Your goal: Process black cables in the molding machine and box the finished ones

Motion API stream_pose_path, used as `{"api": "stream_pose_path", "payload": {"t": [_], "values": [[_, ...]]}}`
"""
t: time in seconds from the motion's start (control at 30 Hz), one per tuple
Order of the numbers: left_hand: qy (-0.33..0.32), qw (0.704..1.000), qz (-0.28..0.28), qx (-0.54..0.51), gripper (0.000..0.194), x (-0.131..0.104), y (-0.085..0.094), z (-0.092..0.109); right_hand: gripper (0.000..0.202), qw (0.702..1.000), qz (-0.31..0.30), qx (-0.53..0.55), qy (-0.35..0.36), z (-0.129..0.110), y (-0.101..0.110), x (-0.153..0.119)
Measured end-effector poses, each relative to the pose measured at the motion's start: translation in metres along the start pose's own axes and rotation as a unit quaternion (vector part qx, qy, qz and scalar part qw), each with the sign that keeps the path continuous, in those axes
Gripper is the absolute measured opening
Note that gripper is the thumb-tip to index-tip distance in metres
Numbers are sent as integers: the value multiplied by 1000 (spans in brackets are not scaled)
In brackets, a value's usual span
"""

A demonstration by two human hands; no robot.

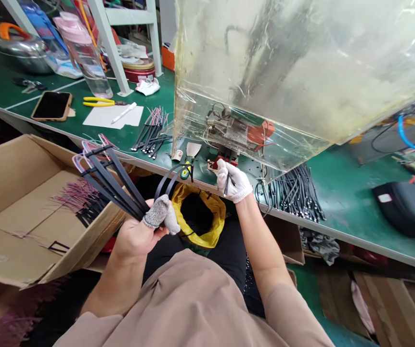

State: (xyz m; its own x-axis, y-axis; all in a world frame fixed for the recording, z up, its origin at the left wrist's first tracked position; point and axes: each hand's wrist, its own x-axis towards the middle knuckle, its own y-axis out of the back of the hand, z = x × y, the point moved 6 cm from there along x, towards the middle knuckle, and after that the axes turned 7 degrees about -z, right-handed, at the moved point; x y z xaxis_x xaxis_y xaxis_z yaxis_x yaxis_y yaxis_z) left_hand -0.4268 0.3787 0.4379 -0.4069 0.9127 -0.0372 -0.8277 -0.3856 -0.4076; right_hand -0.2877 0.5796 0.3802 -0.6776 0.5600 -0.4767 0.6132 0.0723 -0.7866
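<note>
Green workbench (pixel 344 168) runs across your front, a cloudy clear shield (pixel 283 62) hanging over its middle. Your right hand (pixel 234 182), in a white glove, is at the bench edge, fingers pinched close around a thin dark piece (pixel 226 185); its short visible part points down toward you. Red fixture (pixel 225 161) sits just ahead of those fingertips, under the shield's lower edge, so your right hand is clearly the nearer one. Your left hand (pixel 144 231) is lower and off to the left, well apart from the fixture, closed on a bundle of flat black cables (pixel 115 185). Bundle's long axis slants up and away to your left, pink and white wire ends at the far tip; a couple of strips loop out on the right side of the grip, toward the scraper (pixel 189 161). More black cables (pixel 296 193) lie on the bench to the right of your right hand.

Hard to make out: your right fingers cover the contact, so can't tell if the piece touches the fixture. Mechanism behind the shield is blurred by the plastic. Cable ends inside your left fist are hidden; count unclear.
</note>
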Motion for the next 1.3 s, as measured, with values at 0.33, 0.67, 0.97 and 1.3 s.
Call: {"api": "stream_pose_path", "payload": {"t": [0.33,0.67,0.97,1.3], "values": [[16,1000,-7,1,54,-1,-4,2,24,999,-33,-7,-16,-5,-1,-1],[59,995,-82,9,48,-9,5,-16,30,996,-71,-54,2,-3,0,-3],[249,950,-170,84,58,-41,9,-107,74,954,-197,-136,-180,97,55,-27],[302,892,-196,274,48,-61,24,-184,24,980,114,-159,23,122,120,18]]}}
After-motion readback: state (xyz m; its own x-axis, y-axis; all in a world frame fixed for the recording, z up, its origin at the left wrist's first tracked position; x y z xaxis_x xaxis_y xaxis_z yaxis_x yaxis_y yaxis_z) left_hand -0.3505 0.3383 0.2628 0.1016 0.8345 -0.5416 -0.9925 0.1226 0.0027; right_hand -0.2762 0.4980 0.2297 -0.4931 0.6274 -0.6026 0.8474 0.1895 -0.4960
